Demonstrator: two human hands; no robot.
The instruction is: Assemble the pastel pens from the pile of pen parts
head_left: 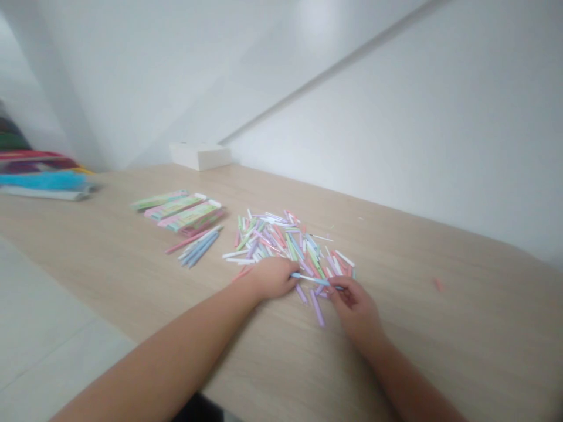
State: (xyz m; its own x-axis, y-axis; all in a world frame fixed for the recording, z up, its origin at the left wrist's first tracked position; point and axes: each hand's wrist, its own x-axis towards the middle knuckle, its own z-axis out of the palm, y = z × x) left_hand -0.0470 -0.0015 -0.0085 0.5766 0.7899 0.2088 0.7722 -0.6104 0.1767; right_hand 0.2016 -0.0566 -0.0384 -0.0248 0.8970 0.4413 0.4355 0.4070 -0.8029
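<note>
Between my two hands stretches a thin pen (310, 278), light blue toward both ends with a narrow white middle. My left hand (275, 277) pinches its left end, fingers closed. On the right end, the fingertips of my right hand (354, 302) are closed. Just beyond them spreads a loose pile of pastel pen parts (268, 231) in purple, green, white, coral and blue. A purple tube (317, 308) lies nearest me, between the hands. The hands cover part of the pile, and blur hides fine detail.
Left of the pile, several pens (200, 249) in blue, white and pink lie side by side. Behind them are flat printed boxes (189, 215). A white box (200, 157) stands by the wall. Bright blue packets (44, 180) lie far left. A small coral piece (438, 285) sits right.
</note>
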